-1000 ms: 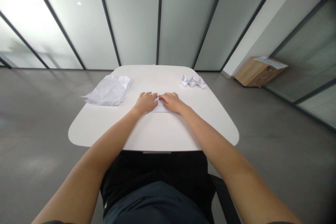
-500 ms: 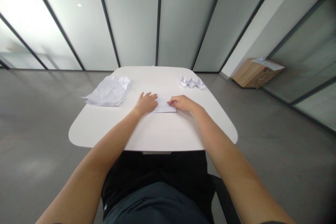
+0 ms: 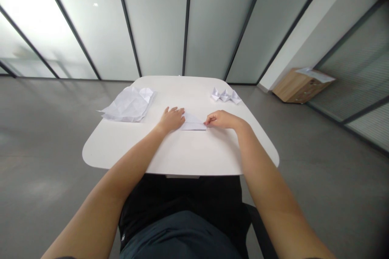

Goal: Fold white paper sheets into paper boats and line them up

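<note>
A folded sheet of white paper (image 3: 193,123) lies flat in the middle of the table, its upper right side slanting and a straight edge towards me. My left hand (image 3: 172,119) rests on its left part with the fingers spread, covering that end. At the right corner of the paper is my right hand (image 3: 221,119), fingers closed in a pinch on the edge. Far right on the table stand several small folded white paper shapes (image 3: 225,96) in a row, resembling paper boats.
A pile of creased white paper sheets (image 3: 129,105) lies at the left, overhanging the edge of the white table (image 3: 194,158). Beyond the table runs a frosted glass wall (image 3: 161,24). On the floor at the right stands a wooden cabinet (image 3: 299,85) with something pale on top.
My right hand has slid right, from on top of the paper to its right corner. More of the paper's slanted side shows. My left hand stays in place on it.
</note>
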Motion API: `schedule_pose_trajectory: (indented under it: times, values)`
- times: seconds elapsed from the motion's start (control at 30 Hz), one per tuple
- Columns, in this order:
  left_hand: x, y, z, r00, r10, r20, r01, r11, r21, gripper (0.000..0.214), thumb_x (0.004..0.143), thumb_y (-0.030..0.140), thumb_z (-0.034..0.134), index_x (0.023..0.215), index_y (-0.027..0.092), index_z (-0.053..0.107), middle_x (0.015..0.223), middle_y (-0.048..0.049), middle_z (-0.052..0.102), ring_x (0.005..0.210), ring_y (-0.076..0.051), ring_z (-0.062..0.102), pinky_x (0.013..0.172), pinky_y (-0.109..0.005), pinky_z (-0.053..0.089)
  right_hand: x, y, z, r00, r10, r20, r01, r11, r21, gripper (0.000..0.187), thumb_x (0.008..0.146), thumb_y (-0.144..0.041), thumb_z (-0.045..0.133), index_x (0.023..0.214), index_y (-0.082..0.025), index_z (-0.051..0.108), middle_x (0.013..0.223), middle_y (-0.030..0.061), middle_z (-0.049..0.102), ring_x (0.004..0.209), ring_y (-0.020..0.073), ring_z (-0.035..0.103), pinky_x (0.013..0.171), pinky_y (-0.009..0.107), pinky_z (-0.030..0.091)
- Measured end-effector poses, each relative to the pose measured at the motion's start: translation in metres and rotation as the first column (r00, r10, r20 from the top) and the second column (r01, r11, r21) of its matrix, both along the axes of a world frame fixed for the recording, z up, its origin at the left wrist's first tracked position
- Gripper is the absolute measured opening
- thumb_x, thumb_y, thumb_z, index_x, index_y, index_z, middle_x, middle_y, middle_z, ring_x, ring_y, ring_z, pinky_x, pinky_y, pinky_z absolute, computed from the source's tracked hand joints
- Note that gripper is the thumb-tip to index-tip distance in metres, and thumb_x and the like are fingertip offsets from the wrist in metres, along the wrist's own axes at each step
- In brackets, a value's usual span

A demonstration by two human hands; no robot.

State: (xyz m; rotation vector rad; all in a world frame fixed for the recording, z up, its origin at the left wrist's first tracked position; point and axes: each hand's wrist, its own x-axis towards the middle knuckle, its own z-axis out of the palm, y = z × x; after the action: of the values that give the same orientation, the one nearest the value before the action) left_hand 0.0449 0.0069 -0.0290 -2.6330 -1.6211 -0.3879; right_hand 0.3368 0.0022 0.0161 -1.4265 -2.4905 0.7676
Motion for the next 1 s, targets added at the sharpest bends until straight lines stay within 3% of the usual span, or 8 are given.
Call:
schedule_pose_trajectory:
  times: [0.1, 0.2, 0.3, 0.37, 0.53, 0.83, 1.0]
  values:
    - [0.0, 0.0, -0.002, 1.0, -0.004, 0.004, 0.004, 1.0, 0.013, 0.05, 0.104, 0.034, 0.041, 0.153, 0.027, 0.048, 0.148, -0.0077, 0.066, 0.151, -0.027, 0.045, 0.128, -0.059, 0.024, -0.002, -0.004, 0.004, 0.999, -0.008, 0.041, 0.007, 1.0, 0.031, 0.021, 0.085, -0.018, 0.066, 0.092, -0.027, 0.083, 0.1, -0.0037, 0.083, 0.096, 0.0199, 0.077, 0.089, 0.028, 0.056]
    - [0.0, -0.001, -0.002, 1.0, -0.01, 0.012, 0.01, 0.999, 0.033, 0.05, 0.104, 0.033, 0.04, 0.152, 0.025, 0.049, 0.146, -0.0089, 0.067, 0.149, -0.027, 0.047, 0.127, -0.059, 0.025, -0.014, -0.008, 0.005, 0.996, -0.019, 0.091, 0.004, 0.987, 0.159, 0.023, 0.087, -0.018, 0.065, 0.095, -0.027, 0.084, 0.1, -0.0022, 0.083, 0.098, 0.0213, 0.076, 0.094, 0.031, 0.055]
    - [0.0, -0.002, -0.001, 1.0, -0.019, 0.014, 0.018, 0.999, 0.042, 0.049, 0.104, 0.035, 0.041, 0.15, 0.023, 0.05, 0.144, -0.0106, 0.068, 0.147, -0.028, 0.049, 0.127, -0.058, 0.027, -0.033, -0.009, -0.001, 0.998, 0.004, 0.06, -0.026, 0.928, 0.372, 0.03, 0.095, -0.028, 0.063, 0.119, -0.024, 0.081, 0.121, 0.004, 0.08, 0.119, 0.0252, 0.07, 0.109, 0.036, 0.049]
    - [0.0, -0.003, 0.001, 1.0, -0.019, 0.013, 0.019, 0.999, 0.031, 0.049, 0.104, 0.036, 0.042, 0.15, 0.023, 0.051, 0.145, -0.011, 0.067, 0.147, -0.028, 0.049, 0.127, -0.057, 0.027, -0.047, -0.008, -0.008, 0.996, 0.052, 0.074, -0.079, 0.898, 0.434, 0.038, 0.099, -0.032, 0.061, 0.133, -0.021, 0.075, 0.134, 0.0083, 0.075, 0.127, 0.0256, 0.066, 0.114, 0.037, 0.045]
    - [-0.004, -0.002, 0.0, 0.999, -0.042, 0.009, 0.043, 0.999, -0.009, 0.053, 0.104, 0.037, 0.043, 0.155, 0.024, 0.044, 0.153, -0.011, 0.061, 0.151, -0.027, 0.045, 0.129, -0.058, 0.024, -0.07, -0.004, -0.023, 0.967, 0.204, 0.153, -0.25, 0.877, 0.411, 0.037, 0.102, -0.039, 0.06, 0.13, -0.02, 0.075, 0.132, 0.0107, 0.075, 0.129, 0.0267, 0.065, 0.115, 0.038, 0.044]
    - [-0.019, 0.012, 0.004, 0.991, -0.135, 0.005, 0.132, 0.958, -0.253, 0.077, 0.102, 0.056, 0.045, 0.167, 0.021, 0.023, 0.166, -0.0136, 0.045, 0.163, -0.029, 0.022, 0.13, -0.063, 0.014, -0.069, -0.006, -0.027, 0.961, 0.208, 0.181, -0.265, 0.882, 0.39, 0.057, 0.098, -0.058, 0.064, 0.137, -0.017, 0.072, 0.147, 0.0145, 0.066, 0.139, 0.0306, 0.059, 0.121, 0.04, 0.04]
    - [-0.02, 0.013, 0.007, 0.989, -0.145, 0.02, 0.145, 0.95, -0.276, 0.08, 0.098, 0.058, 0.051, 0.166, 0.023, 0.025, 0.165, -0.0128, 0.046, 0.162, -0.029, 0.024, 0.129, -0.063, 0.015, -0.068, -0.004, -0.031, 0.965, 0.184, 0.187, -0.242, 0.901, 0.36, 0.069, 0.09, -0.064, 0.072, 0.142, -0.019, 0.069, 0.153, 0.0157, 0.06, 0.144, 0.0336, 0.054, 0.123, 0.045, 0.039]
